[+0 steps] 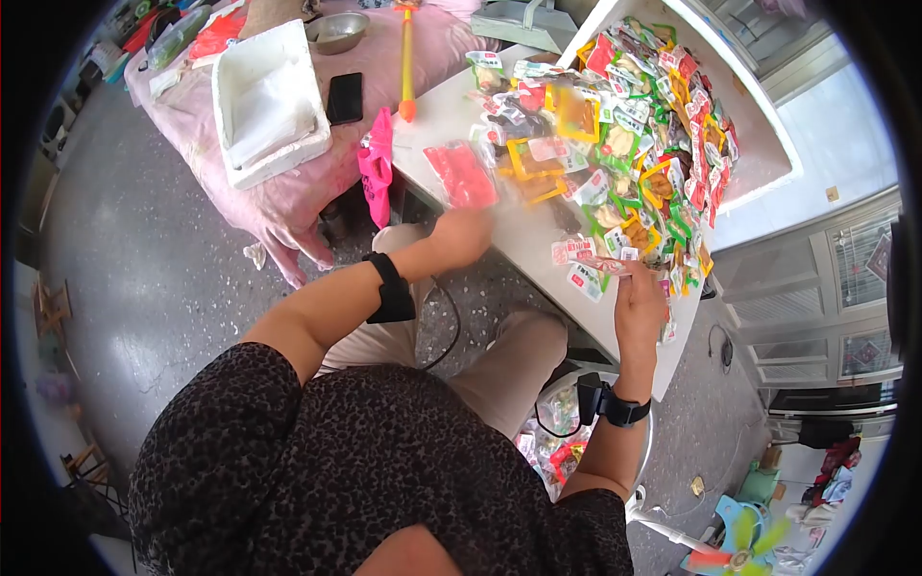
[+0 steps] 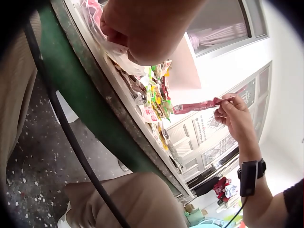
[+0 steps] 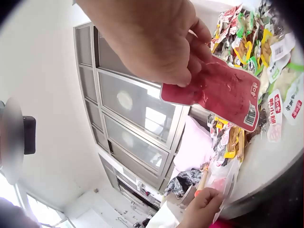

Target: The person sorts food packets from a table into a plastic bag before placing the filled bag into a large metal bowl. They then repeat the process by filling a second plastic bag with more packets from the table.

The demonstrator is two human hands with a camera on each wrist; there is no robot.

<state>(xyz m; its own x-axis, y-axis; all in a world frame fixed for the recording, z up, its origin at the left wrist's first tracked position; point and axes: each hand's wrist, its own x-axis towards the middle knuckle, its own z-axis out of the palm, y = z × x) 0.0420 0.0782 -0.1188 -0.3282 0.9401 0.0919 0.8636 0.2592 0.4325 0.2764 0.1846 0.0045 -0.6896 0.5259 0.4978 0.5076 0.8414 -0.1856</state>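
Observation:
My right hand [image 1: 641, 305] pinches a flat red vacuum-sealed snack packet [image 3: 228, 92] by one end, held up over the table's near edge. White lettering and a barcode show on the packet's other end. My left hand [image 1: 463, 238], blurred in the head view, grips the edge of a clear plastic bag [image 3: 230, 178] with curled fingers. Pink-red contents [image 1: 463, 175] show in that bag, which lies at the table's left edge. A heap of mixed snack packets [image 1: 624, 144], with red, green, yellow and white wrappers, spreads over the table beyond both hands.
A white foam box [image 1: 759, 144] lies on its side behind the heap. On the pink-covered table to the left are another foam box [image 1: 230, 144], a phone [image 1: 346, 99] and a metal bowl [image 1: 338, 33]. A pink bag [image 1: 376, 168] hangs at the table corner. More packets fill a tub [image 1: 645, 446] by my right leg.

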